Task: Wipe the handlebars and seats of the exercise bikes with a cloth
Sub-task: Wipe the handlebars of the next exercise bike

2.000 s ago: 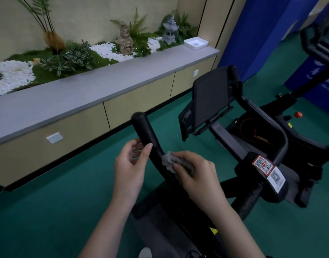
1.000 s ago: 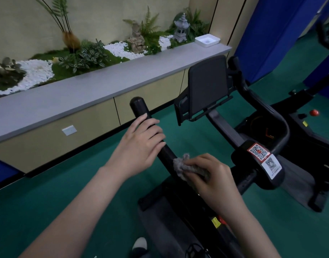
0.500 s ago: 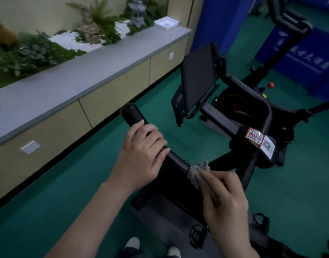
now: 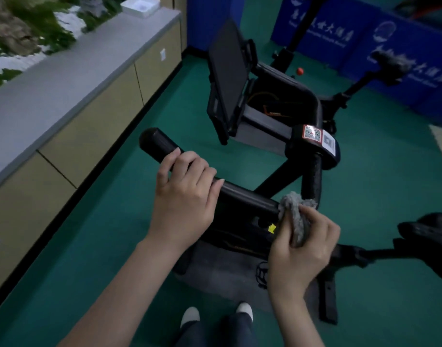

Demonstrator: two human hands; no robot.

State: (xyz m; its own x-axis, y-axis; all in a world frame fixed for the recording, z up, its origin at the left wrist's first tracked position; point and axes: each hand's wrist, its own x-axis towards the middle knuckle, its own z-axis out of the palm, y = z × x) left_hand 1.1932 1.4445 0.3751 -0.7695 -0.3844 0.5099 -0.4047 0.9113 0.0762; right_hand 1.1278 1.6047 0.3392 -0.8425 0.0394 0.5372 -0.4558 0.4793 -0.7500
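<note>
left hand (image 4: pixel 183 196) grips the handlebar (image 4: pixel 245 196), right hand (image 4: pixel 302 246) clutches the bunched grey cloth (image 4: pixel 296 216), which may skip patches.

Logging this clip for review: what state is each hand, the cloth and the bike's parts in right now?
Left hand, grips the handlebar near its end.
Right hand, holds the grey cloth against the handlebar.
Grey cloth, bunched, touching the handlebar.
Bike screen, dark.
Seat, untouched, apart from both hands.

QR-code stickers (image 4: pixel 319 137) on the bike's stem (image 4: pixel 296 145) — white banner (image 4: pixel 402 43) lettering unreadable.
</note>
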